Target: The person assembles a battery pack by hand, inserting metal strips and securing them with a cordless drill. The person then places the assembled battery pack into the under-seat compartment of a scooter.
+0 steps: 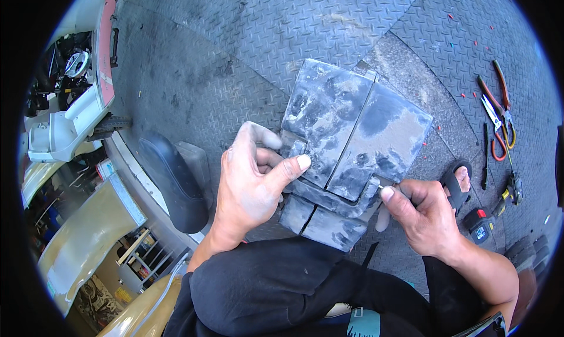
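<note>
A pack of dusty dark blocks [311,113] is in the middle of the scene, just beyond the person's dark-clad knees [247,284], with the patterned metal floor [194,61] around it. Two larger blocks sit side by side at its far end, a narrow gap between them, and two lower pieces [338,228] lie at its near end. Their tops are blotched with grey powder. The left hand [252,181] is at the pack's left side, grey dust on its fingers; thumb and index finger stand well apart, the thumb tip over the near part of the left block, and nothing shows in its grip. The right hand [426,213] is at the right block's near right corner, thumb and index finger almost together; whether anything small is pinched there cannot be told. Just right of it are a sandalled foot [463,178] and a black-and-red device [480,225]. Farther right lie a thin black rod [486,155], a yellow-and-black tool [508,197], orange-handled scissors [499,146] and red-handled pliers [501,78]. Small red bits [464,94] dot the floor. To the left are a black seat [173,184] and, farther off, a white-and-pink vehicle [76,122].
</note>
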Tool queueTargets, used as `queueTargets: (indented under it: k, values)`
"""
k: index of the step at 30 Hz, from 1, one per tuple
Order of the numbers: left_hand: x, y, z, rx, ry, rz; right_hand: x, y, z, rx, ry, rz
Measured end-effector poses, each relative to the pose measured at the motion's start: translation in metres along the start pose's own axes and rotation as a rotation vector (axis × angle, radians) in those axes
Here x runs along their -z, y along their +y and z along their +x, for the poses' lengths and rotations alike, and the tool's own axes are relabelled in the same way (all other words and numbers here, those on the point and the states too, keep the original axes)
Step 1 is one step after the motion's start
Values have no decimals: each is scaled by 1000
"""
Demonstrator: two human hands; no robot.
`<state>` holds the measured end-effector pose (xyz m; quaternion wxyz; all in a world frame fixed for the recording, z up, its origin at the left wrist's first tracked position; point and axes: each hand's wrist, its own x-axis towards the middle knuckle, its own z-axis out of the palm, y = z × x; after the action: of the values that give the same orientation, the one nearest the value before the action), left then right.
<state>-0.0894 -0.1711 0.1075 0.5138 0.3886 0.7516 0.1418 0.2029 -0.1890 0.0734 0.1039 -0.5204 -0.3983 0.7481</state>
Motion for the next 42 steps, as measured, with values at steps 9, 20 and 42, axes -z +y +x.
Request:
queueTargets:
  k: [9, 20, 42]
  values:
    - [0, 2, 4, -1, -15, -11, 12, -11, 2, 0, -51, -91]
    - [4, -1, 8, -3, -72, 9, 10, -19, 6, -171, -145, 8]
    - [-11, -9, -1, -426, 139, 450, -9, 7, -5, -140, -29, 427]
